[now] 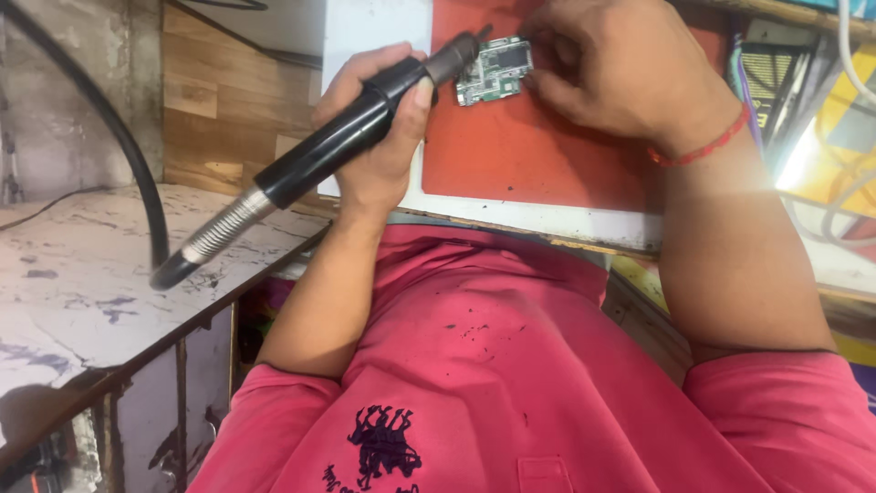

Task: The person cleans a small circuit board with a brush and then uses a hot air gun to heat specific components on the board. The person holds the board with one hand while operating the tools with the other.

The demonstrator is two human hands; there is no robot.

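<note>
Black cable (109, 119) curves down on your far left, over the paint-stained white bench (82, 274), and meets the sprung metal collar at the tail of the hot-air handpiece (328, 146). Your left hand (379, 137) is wrapped around that black handpiece, fingers clasped over the barrel and thumb on the near side, so the tool slants up to the right with its grey nozzle just beside the left edge of the circuit board (495, 70). That small green board lies flat on the red mat (529, 155), near the mat's upper left corner, and the mat sits on a white worktop (547, 219). Your right hand (611, 68) comes down onto the board from the right, fingertips pinching its right edge and pressing it to the mat; whether anything small is held between those fingers you cannot tell. A red thread bracelet (703, 146) circles your right wrist. Further right, a dark device (771, 82) and white wires (844, 201) sit at the bench edge.
</note>
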